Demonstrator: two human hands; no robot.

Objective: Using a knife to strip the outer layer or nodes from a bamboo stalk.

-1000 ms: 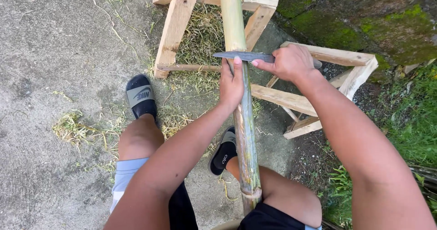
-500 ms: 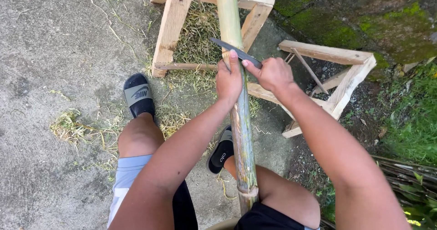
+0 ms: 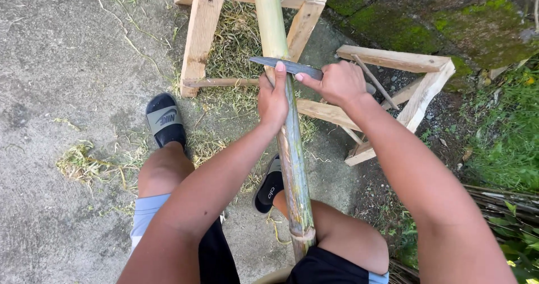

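Observation:
A long green bamboo pole (image 3: 282,121) runs from my lap up across a wooden sawhorse (image 3: 202,31). My left hand (image 3: 273,96) wraps the pole just below the blade, thumb pointing up along it. My right hand (image 3: 336,83) grips the handle of a dark knife (image 3: 285,66) whose blade lies crosswise on the pole, tip pointing left. The lower part of the pole is scraped and browner than the pale green part above the knife.
A second wooden frame (image 3: 412,87) stands to the right. Bamboo shavings (image 3: 230,42) litter the concrete ground under the sawhorse. My feet wear black slide sandals (image 3: 163,121). Mossy stone (image 3: 443,20) and grass (image 3: 505,143) border the right side.
The knife went from lying flat across the pole to tilted and lower, then came back up to lie across the pole. My left hand stays on the pole.

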